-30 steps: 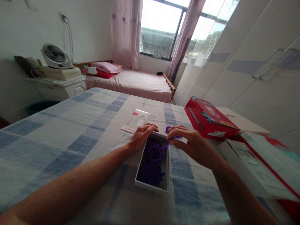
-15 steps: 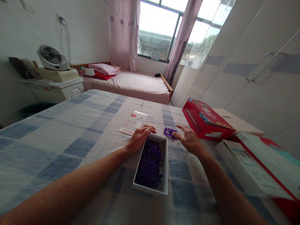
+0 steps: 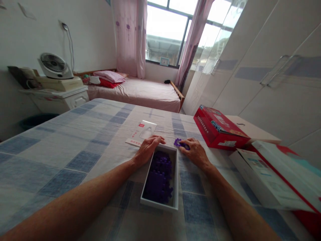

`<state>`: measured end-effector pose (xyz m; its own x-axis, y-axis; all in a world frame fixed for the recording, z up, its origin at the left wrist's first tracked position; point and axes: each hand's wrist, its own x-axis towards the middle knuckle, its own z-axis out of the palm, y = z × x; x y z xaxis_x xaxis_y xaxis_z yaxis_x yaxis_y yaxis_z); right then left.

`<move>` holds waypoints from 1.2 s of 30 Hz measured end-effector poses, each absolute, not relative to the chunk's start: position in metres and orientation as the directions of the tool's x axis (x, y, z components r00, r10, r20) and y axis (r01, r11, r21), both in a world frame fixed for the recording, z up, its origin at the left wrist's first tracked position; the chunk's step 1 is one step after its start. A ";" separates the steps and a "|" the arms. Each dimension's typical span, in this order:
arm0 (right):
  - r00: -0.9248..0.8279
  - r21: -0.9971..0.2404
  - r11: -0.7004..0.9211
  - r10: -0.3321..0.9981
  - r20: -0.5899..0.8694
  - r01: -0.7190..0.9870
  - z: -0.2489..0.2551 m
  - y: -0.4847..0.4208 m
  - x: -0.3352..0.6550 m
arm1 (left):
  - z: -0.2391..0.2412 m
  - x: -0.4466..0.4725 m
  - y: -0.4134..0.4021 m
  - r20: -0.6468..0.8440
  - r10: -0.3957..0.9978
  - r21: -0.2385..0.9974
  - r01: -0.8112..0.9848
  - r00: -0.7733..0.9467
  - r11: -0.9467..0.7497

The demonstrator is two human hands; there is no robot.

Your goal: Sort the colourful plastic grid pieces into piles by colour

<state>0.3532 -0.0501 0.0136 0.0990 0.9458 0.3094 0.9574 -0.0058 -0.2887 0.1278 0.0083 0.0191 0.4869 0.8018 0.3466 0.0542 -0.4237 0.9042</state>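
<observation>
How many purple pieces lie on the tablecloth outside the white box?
1 purple piece, just past the white box at its far right corner, under the fingertips of the right hand. The hand may hide others.

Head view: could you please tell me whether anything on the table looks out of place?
One purple piece lies on the cloth outside the white box, touched by the right hand, while the other pieces sit piled inside. The left hand rests on the box's far corner. Nothing looks spilled or damaged.
</observation>
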 end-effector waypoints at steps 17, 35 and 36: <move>-0.414 -0.566 0.443 0.890 0.189 0.695 0.074 -0.107 0.298 | 0.020 0.128 0.007 0.344 0.815 0.906 0.064 0.467 -0.419; -0.088 -0.558 0.360 0.886 0.454 0.747 0.060 -0.097 0.294 | 0.015 0.129 0.010 0.423 0.818 0.865 0.094 0.389 -0.492; -0.081 -0.555 0.354 0.887 0.455 0.753 0.063 -0.099 0.296 | 0.015 0.130 0.010 0.451 0.810 0.843 0.119 0.374 -0.524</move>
<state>0.2958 -0.0989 0.0628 -0.0810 0.8865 0.4555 0.7527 0.3540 -0.5551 0.1296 0.0103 0.0153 0.3737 0.8104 0.4512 0.1193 -0.5244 0.8431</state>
